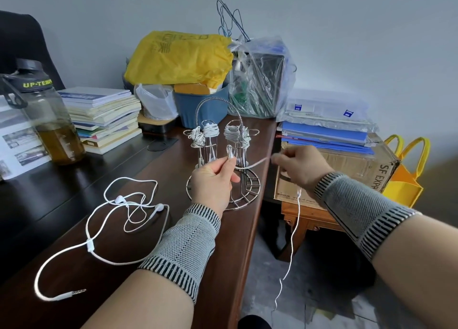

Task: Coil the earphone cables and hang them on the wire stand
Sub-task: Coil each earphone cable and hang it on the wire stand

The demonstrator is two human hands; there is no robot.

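Observation:
A silver wire stand [244, 180] sits near the right edge of the dark desk, with several coiled white earphone bundles [210, 129] hung on its upper loops. My left hand [213, 180], in front of the stand, pinches the earbud end of a white earphone cable [255, 164]. That cable stretches right to my right hand [301, 166], which pinches it; the rest of it dangles off the desk toward the floor. A second white earphone [116, 219] lies uncoiled on the desk at the left, its plug near the front edge.
A water bottle [49, 120] and a stack of books [104, 115] stand at the left. Behind the stand are a yellow bag [178, 56], a blue tub [200, 110] and a clear plastic bag. A cardboard box [347, 170] with blue folders sits right of the desk.

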